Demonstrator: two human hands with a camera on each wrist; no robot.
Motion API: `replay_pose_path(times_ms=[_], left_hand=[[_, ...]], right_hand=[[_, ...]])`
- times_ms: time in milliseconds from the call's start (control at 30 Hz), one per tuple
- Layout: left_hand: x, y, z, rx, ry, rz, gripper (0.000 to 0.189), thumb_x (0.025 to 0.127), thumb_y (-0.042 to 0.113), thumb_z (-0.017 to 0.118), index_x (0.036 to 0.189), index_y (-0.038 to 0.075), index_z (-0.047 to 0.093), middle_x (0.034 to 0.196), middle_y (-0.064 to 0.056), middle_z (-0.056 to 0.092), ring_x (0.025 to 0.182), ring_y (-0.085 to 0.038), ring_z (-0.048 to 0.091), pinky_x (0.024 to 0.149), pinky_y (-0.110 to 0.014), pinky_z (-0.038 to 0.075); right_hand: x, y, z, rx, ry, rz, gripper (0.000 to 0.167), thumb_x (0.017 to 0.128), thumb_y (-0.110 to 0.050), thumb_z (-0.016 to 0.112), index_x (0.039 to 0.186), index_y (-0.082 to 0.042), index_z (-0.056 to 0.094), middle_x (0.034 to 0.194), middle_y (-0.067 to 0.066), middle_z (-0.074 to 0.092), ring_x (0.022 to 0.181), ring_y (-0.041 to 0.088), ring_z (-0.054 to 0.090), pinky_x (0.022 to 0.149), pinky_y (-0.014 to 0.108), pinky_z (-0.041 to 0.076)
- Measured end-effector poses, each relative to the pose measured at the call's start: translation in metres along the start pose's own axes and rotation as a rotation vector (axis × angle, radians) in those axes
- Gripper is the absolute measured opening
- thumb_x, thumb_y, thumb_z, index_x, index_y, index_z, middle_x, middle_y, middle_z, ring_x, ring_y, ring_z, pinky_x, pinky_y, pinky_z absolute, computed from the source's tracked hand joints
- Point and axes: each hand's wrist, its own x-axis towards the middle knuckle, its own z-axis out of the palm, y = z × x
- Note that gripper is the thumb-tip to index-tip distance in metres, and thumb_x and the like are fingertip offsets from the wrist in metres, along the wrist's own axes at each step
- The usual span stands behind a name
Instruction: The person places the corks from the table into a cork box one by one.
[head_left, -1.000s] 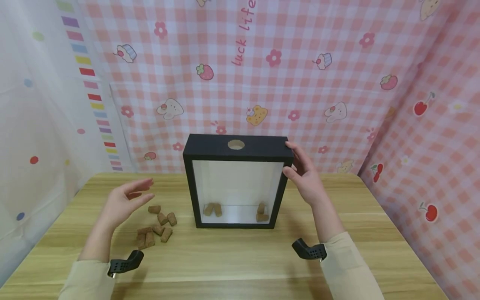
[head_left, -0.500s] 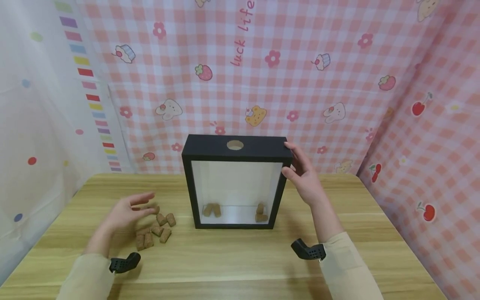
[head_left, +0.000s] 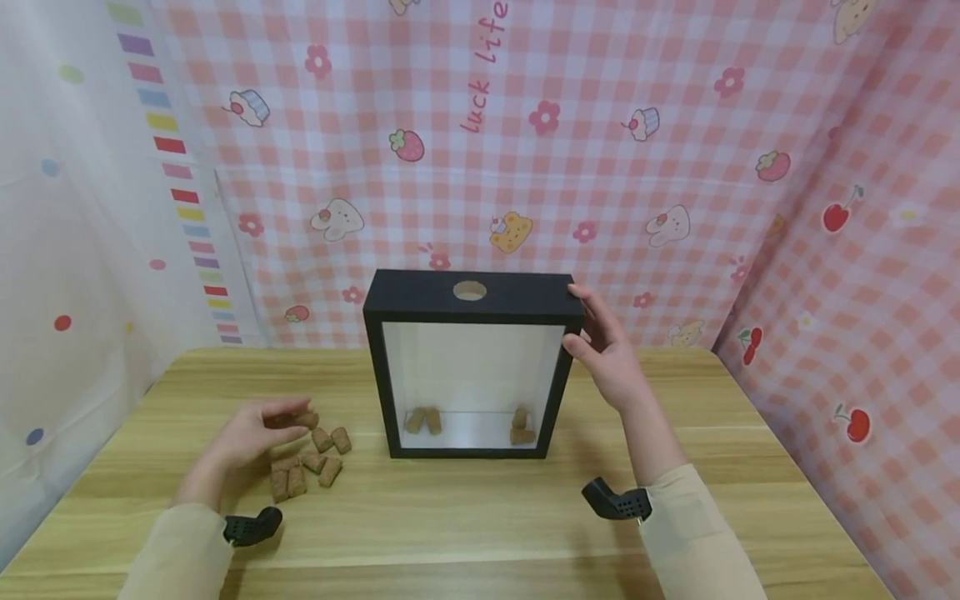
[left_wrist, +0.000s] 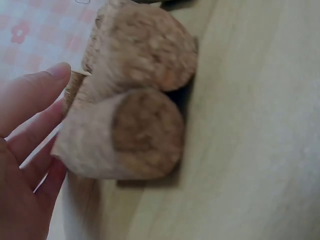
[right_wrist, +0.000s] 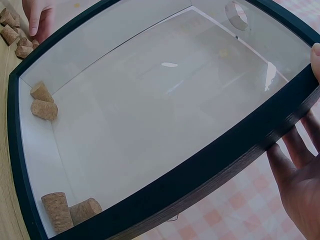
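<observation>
My left hand (head_left: 255, 432) is low over the table at the left, its thumb and fingers around a wine cork (head_left: 308, 419) at the far end of a loose pile. In the left wrist view, two large corks (left_wrist: 145, 135) of that pile lie in front of the hand, and the pinched cork (left_wrist: 73, 90) is mostly hidden behind the thumb. A black shadow box frame (head_left: 480, 317) stands upright mid-table, with a round hole in its top. My right hand (head_left: 611, 358) grips its upper right corner, thumb at the front, fingers along the side and behind.
Behind the frame's clear front, two corks (head_left: 424, 420) lie at the lower left and two more corks (head_left: 522, 427) at the lower right. Several loose corks (head_left: 296, 479) lie left of the frame on the wooden table (head_left: 480, 525). A checked pink curtain (head_left: 420, 192) hangs behind.
My left hand has come down onto the far end of the cork pile, and its thumb and fingers have closed around a cork. My right hand has stayed on the frame.
</observation>
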Motion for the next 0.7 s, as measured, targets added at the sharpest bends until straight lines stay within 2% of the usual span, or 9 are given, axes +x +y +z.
replay_pose_path(times_ms=[67, 167, 300, 400, 500, 567, 700], left_hand=[[-0.001, -0.003, 0.001, -0.055, -0.005, -0.009, 0.054, 0.092, 0.002, 0.069, 0.136, -0.018, 0.046, 0.122, -0.034, 0.059, 0.104, -0.009, 0.064, 0.083, -0.022, 0.054], [-0.002, -0.005, 0.003, -0.107, 0.003, -0.030, 0.053, 0.092, 0.000, 0.069, 0.135, -0.019, 0.045, 0.125, -0.036, 0.057, 0.101, -0.003, 0.063, 0.080, -0.024, 0.056], [-0.005, -0.006, 0.008, -0.214, 0.037, -0.097, 0.052, 0.090, -0.005, 0.068, 0.135, -0.020, 0.045, 0.126, -0.029, 0.058, 0.099, -0.005, 0.065, 0.080, -0.027, 0.057], [-0.007, -0.006, 0.011, -0.260, 0.069, -0.134, 0.051, 0.089, -0.007, 0.067, 0.134, -0.019, 0.046, 0.126, -0.024, 0.056, 0.098, -0.007, 0.065, 0.079, -0.026, 0.057], [-0.007, -0.005, 0.012, -0.228, 0.080, -0.123, 0.046, 0.089, -0.008, 0.066, 0.130, -0.019, 0.050, 0.126, -0.027, 0.051, 0.095, -0.007, 0.064, 0.075, -0.025, 0.057], [-0.007, -0.005, 0.012, -0.166, 0.089, -0.103, 0.041, 0.089, -0.008, 0.067, 0.127, -0.018, 0.054, 0.125, -0.031, 0.048, 0.093, -0.008, 0.063, 0.072, -0.025, 0.057], [-0.008, -0.007, 0.011, -0.027, 0.105, -0.054, 0.034, 0.089, -0.005, 0.070, 0.120, -0.015, 0.062, 0.120, -0.030, 0.053, 0.093, -0.013, 0.062, 0.071, -0.024, 0.057]], right_hand=[[0.000, 0.000, 0.000, 0.002, -0.001, -0.001, 0.053, 0.097, -0.010, 0.065, 0.144, -0.026, 0.049, 0.149, 0.005, 0.044, 0.131, 0.023, 0.044, 0.095, 0.028, 0.047], [0.000, 0.000, 0.000, 0.002, -0.001, -0.002, 0.053, 0.096, -0.010, 0.066, 0.144, -0.026, 0.049, 0.149, 0.005, 0.044, 0.131, 0.024, 0.044, 0.096, 0.028, 0.047], [0.000, -0.001, 0.000, 0.000, 0.002, 0.001, 0.053, 0.096, -0.009, 0.066, 0.144, -0.026, 0.050, 0.150, 0.005, 0.043, 0.132, 0.024, 0.044, 0.096, 0.028, 0.047], [0.000, -0.001, 0.000, 0.000, 0.004, 0.003, 0.052, 0.097, -0.010, 0.066, 0.143, -0.027, 0.050, 0.151, 0.005, 0.043, 0.132, 0.023, 0.043, 0.096, 0.028, 0.047], [0.000, -0.001, 0.000, 0.001, 0.006, 0.004, 0.052, 0.097, -0.011, 0.066, 0.143, -0.027, 0.050, 0.151, 0.006, 0.042, 0.133, 0.023, 0.043, 0.096, 0.028, 0.046], [0.000, 0.000, 0.000, 0.002, 0.007, 0.003, 0.052, 0.097, -0.011, 0.066, 0.144, -0.028, 0.050, 0.152, 0.006, 0.042, 0.133, 0.023, 0.043, 0.097, 0.028, 0.046], [-0.001, 0.000, 0.000, 0.001, 0.009, 0.002, 0.053, 0.097, -0.010, 0.066, 0.144, -0.028, 0.050, 0.151, 0.006, 0.042, 0.132, 0.023, 0.043, 0.097, 0.028, 0.046]])
